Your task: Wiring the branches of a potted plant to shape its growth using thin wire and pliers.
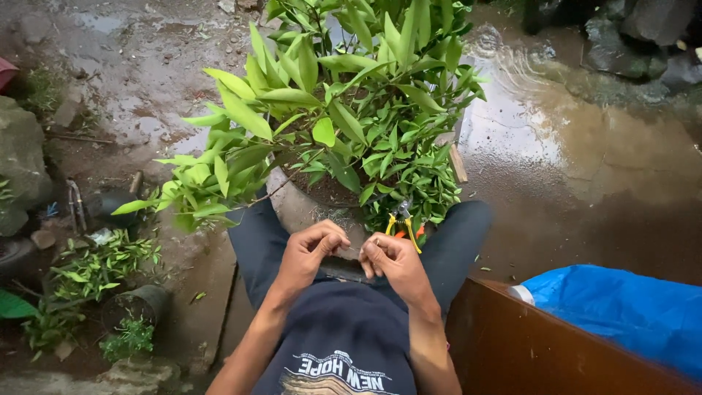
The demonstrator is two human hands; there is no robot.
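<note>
The left hand (311,252) is near the centre of the view, a little toward 7 o'clock, with the fingers curled in and the thumb pressed against the fingertips. It is a narrow pinch, and something very thin seems to be between the fingers, but it is too small to tell what it is. The right hand (393,262) is just beside it, at 3 o'clock from the left hand, also curled tight with the fingertips brought together. The two hands are near each other but do not touch. Both are above the lap, over the dark trousers (256,241).

A pair of pliers with yellow handles (402,223) lies at 12 o'clock from the right hand, very near its knuckles, at the foot of the plant. Neither hand touches it.

The potted plant (344,110) with long green leaves stands at 12 o'clock, between the knees, and its round grey pot (292,208) is just beyond the left hand. The ground is wet, with a puddle (526,132) at 2 o'clock. A blue sheet (621,311) lies at 4 o'clock beside a brown wooden board (526,344). Small seedlings (102,267) in dark pots are at 8 o'clock.
</note>
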